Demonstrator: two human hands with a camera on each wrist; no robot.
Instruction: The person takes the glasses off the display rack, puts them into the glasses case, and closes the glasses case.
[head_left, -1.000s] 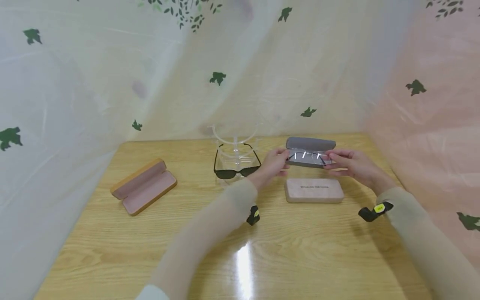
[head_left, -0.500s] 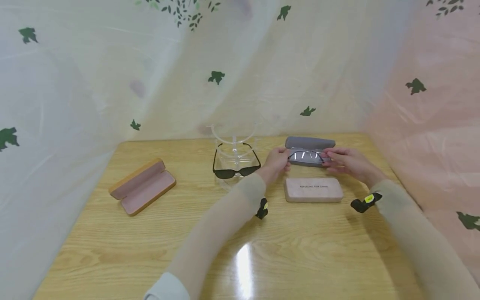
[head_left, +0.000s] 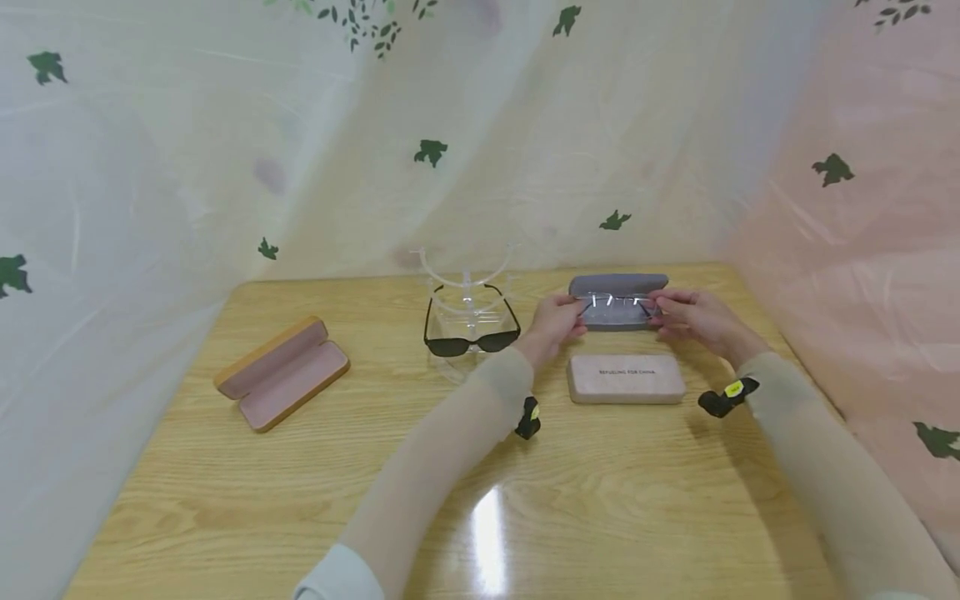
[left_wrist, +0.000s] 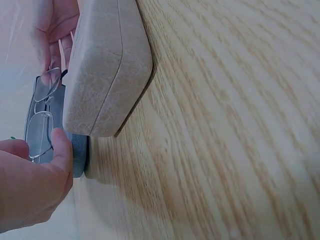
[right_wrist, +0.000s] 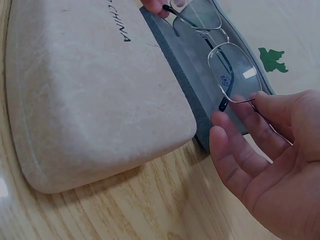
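Note:
A pair of thin metal-rimmed eyeglasses [right_wrist: 245, 65] is held level by both hands over an open grey glasses case [head_left: 618, 284] at the back right. My left hand [head_left: 553, 325] pinches the left end of the frame between thumb and fingers. At the other end, my right hand [head_left: 701, 318] pinches the frame near the hinge, its lower fingers stretched beneath. The dark-tipped temples hang folded under the lenses in the right wrist view. Whether the glasses touch the case's lining I cannot tell.
A closed pale pink case [head_left: 627, 380] with printed lettering lies just in front. Black sunglasses [head_left: 450, 346] rest on a clear display stand [head_left: 468, 283] left of my left hand. An open orange case [head_left: 296, 375] with pink lining lies farther left. Printed curtains border the table.
The glasses have shifted slightly within the hands, which stay over the grey case. Both forearms have moved a little, the right one leftward. The view has drifted slightly.

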